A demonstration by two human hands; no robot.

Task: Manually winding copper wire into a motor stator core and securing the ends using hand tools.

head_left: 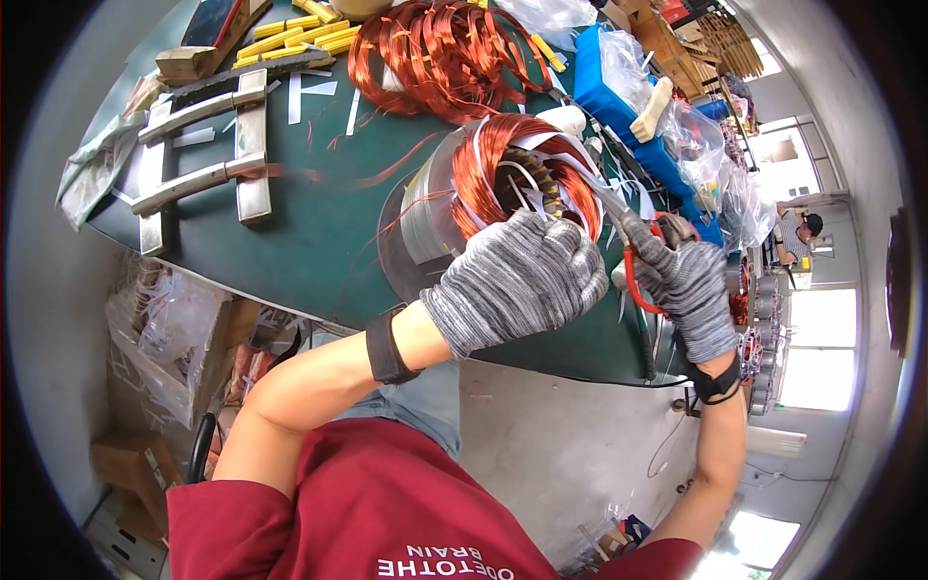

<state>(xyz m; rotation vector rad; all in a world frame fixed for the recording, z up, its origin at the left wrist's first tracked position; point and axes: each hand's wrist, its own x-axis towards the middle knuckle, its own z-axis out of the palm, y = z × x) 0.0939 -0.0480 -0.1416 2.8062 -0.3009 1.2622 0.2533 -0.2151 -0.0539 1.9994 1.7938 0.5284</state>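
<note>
A motor stator with thick copper wire windings (480,166) stands before me on the bench, its open bore showing white insulation and yellowish slots. My left hand (522,280), in a grey striped glove, is closed at the stator's near rim. A thin white strip (523,178) runs from the bore into its fingers; the fingertips are partly hidden. On the right, my gloved right hand (681,280) is closed around red-handled scissors (632,275). Their metal blades point up and left, along the stator's right side. A clear round plastic piece (401,242) is left of the stator.
Loose copper coils (435,58) lie behind the stator, with yellow sticks (295,37) beside them. A wood-and-metal frame (201,155) rests on the green bench (319,246) at left. Blue bins (619,106) with plastic bags line the right. Another person (797,237) is far off at right.
</note>
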